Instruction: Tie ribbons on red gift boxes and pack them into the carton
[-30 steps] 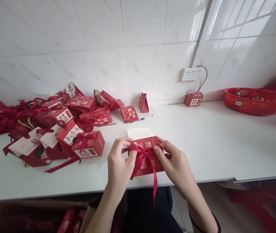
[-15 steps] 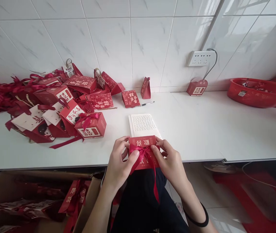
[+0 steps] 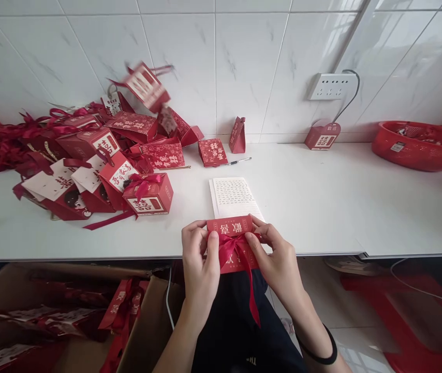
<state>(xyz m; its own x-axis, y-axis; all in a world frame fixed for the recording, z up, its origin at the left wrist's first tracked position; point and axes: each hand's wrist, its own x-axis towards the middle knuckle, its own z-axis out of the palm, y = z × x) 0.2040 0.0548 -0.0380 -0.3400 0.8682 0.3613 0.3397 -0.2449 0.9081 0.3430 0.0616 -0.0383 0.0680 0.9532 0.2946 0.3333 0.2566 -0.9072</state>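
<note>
Left hand (image 3: pixel 202 259) and right hand (image 3: pixel 277 255), half-curled, pinch a satin-ribboned cardboard box (image 3: pixel 229 226). Written paper (image 3: pixel 232 197) lies at twelve o'clock, piled gift boxes (image 3: pixel 106 145) at ten.

One head-worn camera looks forward and down from above the person's lap (image 3: pixel 224 331), close over the left hand (image 3: pixel 201 261) and right hand (image 3: pixel 279 256), facing a white table (image 3: pixel 341 207) and, beyond it, a tiled wall (image 3: pixel 244 67).

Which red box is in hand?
The ribbon-tied box between the left hand and right hand, nearer than the written paper; no hand shows on any other.
</note>
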